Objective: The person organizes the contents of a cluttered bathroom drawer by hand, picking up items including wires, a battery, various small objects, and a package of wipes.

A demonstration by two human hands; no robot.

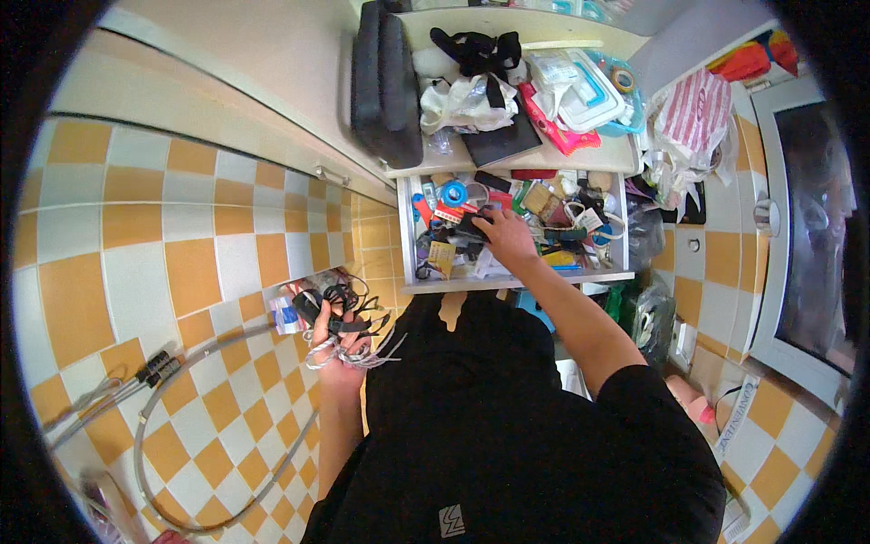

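My left hand point(342, 347), held out at the left of the drawer, grips a bundle of cables point(346, 309) in black and white, with a black block among them. In the cluttered open drawer point(520, 280), my right hand point(506, 234) has its fingers on a small black object point(472, 226); the fingers partly hide it. Around that hand lie a blue tape roll point(454, 194), a yellow card point(442, 257), a tan square block point(540, 202) and a white cable point(615, 224) looped at the drawer's right side.
On the counter above the drawer point(448, 162) stand a black case point(387, 88), a white-lidded container point(593, 95) and white bags. A striped plastic bag point(693, 109) hangs at the right, near a glass-panelled door point(815, 224). A grey hose point(139, 435) curves along the tiled wall at left.
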